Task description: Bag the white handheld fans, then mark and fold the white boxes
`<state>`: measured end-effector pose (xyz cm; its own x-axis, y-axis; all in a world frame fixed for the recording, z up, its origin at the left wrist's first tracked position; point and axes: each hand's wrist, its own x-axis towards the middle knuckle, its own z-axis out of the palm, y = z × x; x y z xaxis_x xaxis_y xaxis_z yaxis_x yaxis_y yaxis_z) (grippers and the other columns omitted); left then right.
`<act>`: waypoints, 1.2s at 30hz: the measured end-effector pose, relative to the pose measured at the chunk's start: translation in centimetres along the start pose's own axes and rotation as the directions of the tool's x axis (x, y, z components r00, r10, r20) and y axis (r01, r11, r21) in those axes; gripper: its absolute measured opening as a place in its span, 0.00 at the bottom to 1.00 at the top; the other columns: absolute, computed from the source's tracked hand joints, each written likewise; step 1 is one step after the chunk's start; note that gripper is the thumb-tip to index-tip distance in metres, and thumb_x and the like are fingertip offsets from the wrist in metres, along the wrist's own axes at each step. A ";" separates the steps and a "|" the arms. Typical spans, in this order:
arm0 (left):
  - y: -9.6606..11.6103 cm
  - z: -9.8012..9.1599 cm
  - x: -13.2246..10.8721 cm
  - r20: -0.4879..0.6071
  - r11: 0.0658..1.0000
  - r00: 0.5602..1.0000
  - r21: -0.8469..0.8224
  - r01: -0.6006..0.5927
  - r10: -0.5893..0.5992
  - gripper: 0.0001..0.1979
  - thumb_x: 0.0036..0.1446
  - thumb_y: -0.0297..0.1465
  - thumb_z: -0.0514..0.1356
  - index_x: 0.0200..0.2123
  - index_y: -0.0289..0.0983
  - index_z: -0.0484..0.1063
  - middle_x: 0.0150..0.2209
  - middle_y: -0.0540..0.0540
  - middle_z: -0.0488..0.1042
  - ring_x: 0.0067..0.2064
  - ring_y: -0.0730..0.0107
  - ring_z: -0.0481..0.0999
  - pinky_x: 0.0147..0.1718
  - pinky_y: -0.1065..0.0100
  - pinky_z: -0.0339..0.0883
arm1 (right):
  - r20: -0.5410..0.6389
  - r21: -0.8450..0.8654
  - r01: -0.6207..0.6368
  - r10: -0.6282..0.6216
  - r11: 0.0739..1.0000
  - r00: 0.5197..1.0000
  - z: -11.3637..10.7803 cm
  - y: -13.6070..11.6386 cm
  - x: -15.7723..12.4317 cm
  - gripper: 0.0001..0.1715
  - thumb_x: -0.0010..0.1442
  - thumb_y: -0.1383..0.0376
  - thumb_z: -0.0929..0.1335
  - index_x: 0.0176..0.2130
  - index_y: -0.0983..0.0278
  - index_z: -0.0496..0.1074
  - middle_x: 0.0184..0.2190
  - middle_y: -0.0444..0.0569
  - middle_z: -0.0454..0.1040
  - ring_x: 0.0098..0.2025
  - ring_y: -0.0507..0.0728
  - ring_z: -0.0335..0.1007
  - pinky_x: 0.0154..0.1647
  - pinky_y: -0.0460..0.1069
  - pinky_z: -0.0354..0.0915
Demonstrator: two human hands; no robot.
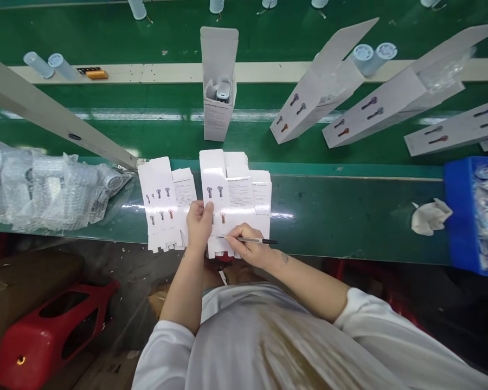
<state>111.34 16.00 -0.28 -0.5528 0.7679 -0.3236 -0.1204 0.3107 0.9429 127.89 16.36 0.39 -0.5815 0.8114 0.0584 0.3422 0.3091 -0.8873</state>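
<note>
My right hand (pixel 250 245) grips a pen (pixel 264 241) with a black cap end, its tip at the printed face of a flattened white box (pixel 219 179). My left hand (pixel 199 223) holds that box's left edge, thumb on top and the fingers curled at the side. The box bears small pictures of handheld devices and blocks of text. More flattened boxes (pixel 261 189) lie beneath it, fanned to the right. Another pile of flattened boxes (pixel 158 189) rests just left of my left hand, overhanging the table's front edge.
Open white boxes (pixel 217 122) stand along the green belt (pixel 146 103), more of them to the right. Bubble-wrapped items (pixel 49 184) are heaped at left. A crumpled paper (pixel 430 216) lies near a filled blue bin (pixel 459 216). A red stool (pixel 44 341) stands below left.
</note>
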 end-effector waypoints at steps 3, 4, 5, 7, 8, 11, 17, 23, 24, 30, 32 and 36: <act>-0.3 -0.1 0.0 0.004 1.000 1.000 -0.006 -0.004 0.004 0.15 0.54 0.43 0.63 0.30 0.39 0.64 0.20 0.57 0.56 0.21 0.78 0.57 0.21 0.75 0.53 | 0.011 -0.054 0.032 -0.032 0.998 0.999 0.2 0.1 0.2 0.12 0.65 0.56 0.64 0.33 0.60 0.65 0.24 0.44 0.73 0.24 0.52 0.68 0.26 0.47 0.65; -0.3 0.0 0.0 0.005 1.000 1.000 -0.011 -0.005 0.005 0.15 0.54 0.43 0.63 0.30 0.39 0.64 0.20 0.58 0.56 0.21 0.78 0.57 0.21 0.75 0.53 | 0.015 -0.063 0.044 -0.043 0.997 0.999 0.3 0.1 0.2 0.12 0.65 0.56 0.64 0.33 0.60 0.65 0.24 0.44 0.72 0.24 0.52 0.68 0.26 0.47 0.65; -0.4 0.0 0.0 0.007 1.000 1.000 -0.017 -0.002 0.002 0.15 0.54 0.43 0.63 0.30 0.39 0.64 0.20 0.58 0.56 0.20 0.78 0.57 0.21 0.74 0.53 | 0.013 -0.066 0.053 -0.052 0.996 0.999 0.3 0.1 0.3 0.11 0.65 0.57 0.64 0.33 0.60 0.65 0.23 0.44 0.72 0.23 0.52 0.67 0.25 0.47 0.64; -0.3 0.1 -0.1 0.018 0.999 1.000 -0.030 0.014 -0.013 0.15 0.53 0.43 0.64 0.30 0.39 0.64 0.20 0.58 0.57 0.20 0.78 0.57 0.21 0.74 0.54 | -0.001 -0.040 0.049 -0.049 0.998 0.999 0.3 -0.1 0.2 0.11 0.65 0.57 0.64 0.33 0.60 0.65 0.23 0.43 0.71 0.23 0.52 0.67 0.24 0.47 0.65; -0.1 0.1 -0.2 0.025 0.999 0.999 -0.040 0.022 -0.021 0.15 0.53 0.43 0.64 0.31 0.39 0.65 0.20 0.57 0.58 0.20 0.78 0.58 0.21 0.74 0.55 | -0.028 -0.005 0.038 -0.038 0.999 0.999 0.1 -0.2 0.2 0.12 0.64 0.57 0.65 0.32 0.60 0.65 0.23 0.44 0.71 0.23 0.52 0.68 0.25 0.48 0.65; 0.7 -1.0 -0.1 0.063 0.996 0.997 -0.080 0.042 -0.037 0.13 0.53 0.42 0.63 0.33 0.39 0.68 0.23 0.54 0.67 0.24 0.76 0.66 0.25 0.73 0.61 | -0.165 0.154 0.030 -0.004 0.988 0.986 -0.9 -0.3 0.0 0.12 0.65 0.56 0.64 0.35 0.61 0.66 0.26 0.45 0.74 0.26 0.53 0.72 0.28 0.49 0.69; 2.1 -10.3 2.7 -0.137 0.992 0.990 0.129 0.004 0.014 0.16 0.48 0.43 0.65 0.34 0.38 0.72 0.25 0.51 0.72 0.26 0.71 0.69 0.29 0.69 0.64 | -0.231 -0.198 0.165 -0.210 0.966 0.950 -4.4 2.2 0.7 0.09 0.67 0.62 0.63 0.46 0.59 0.70 0.42 0.52 0.79 0.47 0.61 0.76 0.56 0.64 0.67; 3.0 -11.5 4.0 -0.210 0.708 0.918 0.698 -0.101 0.337 0.16 0.48 0.41 0.65 0.37 0.36 0.73 0.39 0.37 0.74 0.44 0.52 0.70 0.45 0.56 0.62 | 0.024 -0.442 0.380 -0.414 0.812 0.910 -3.8 4.0 1.5 0.11 0.64 0.71 0.64 0.47 0.61 0.69 0.50 0.52 0.77 0.60 0.65 0.66 0.63 0.75 0.51; 2.9 -9.6 3.5 -0.186 0.730 0.929 0.673 -0.115 0.318 0.16 0.50 0.42 0.64 0.36 0.37 0.73 0.40 0.37 0.74 0.44 0.51 0.71 0.45 0.56 0.62 | 0.034 -0.448 0.403 -0.435 0.798 0.900 -3.6 3.9 1.5 0.12 0.64 0.72 0.64 0.47 0.61 0.69 0.50 0.53 0.77 0.60 0.65 0.66 0.63 0.75 0.51; 0.9 0.0 -0.2 0.122 0.904 0.984 0.422 0.067 -0.130 0.13 0.47 0.41 0.67 0.30 0.40 0.70 0.22 0.50 0.69 0.26 0.65 0.68 0.27 0.67 0.57 | -0.041 -0.438 0.403 -0.466 0.803 0.884 -3.9 1.6 1.6 0.13 0.64 0.67 0.65 0.49 0.60 0.70 0.44 0.55 0.76 0.53 0.64 0.71 0.56 0.68 0.64; 0.3 0.5 -0.9 0.080 0.910 0.995 0.414 0.023 -0.062 0.13 0.49 0.42 0.66 0.30 0.41 0.69 0.22 0.52 0.67 0.25 0.67 0.67 0.27 0.68 0.57 | -0.179 -0.356 0.311 -0.391 0.881 0.903 -4.1 0.9 2.0 0.13 0.65 0.65 0.64 0.49 0.60 0.70 0.39 0.53 0.75 0.44 0.60 0.74 0.45 0.59 0.71; -0.2 -0.1 -1.5 0.092 0.937 0.996 0.347 -0.030 -0.003 0.13 0.56 0.43 0.61 0.32 0.40 0.66 0.22 0.54 0.64 0.25 0.70 0.65 0.26 0.70 0.58 | -0.281 -0.119 0.054 -0.086 0.991 0.956 -3.3 0.6 3.4 0.05 0.64 0.62 0.64 0.39 0.61 0.67 0.27 0.45 0.72 0.28 0.53 0.70 0.29 0.49 0.68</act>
<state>112.06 14.72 -0.01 -0.4740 0.8155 -0.3320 0.1901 0.4630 0.8657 128.56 20.95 1.56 -0.3775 0.8885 0.2610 0.3959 0.4097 -0.8218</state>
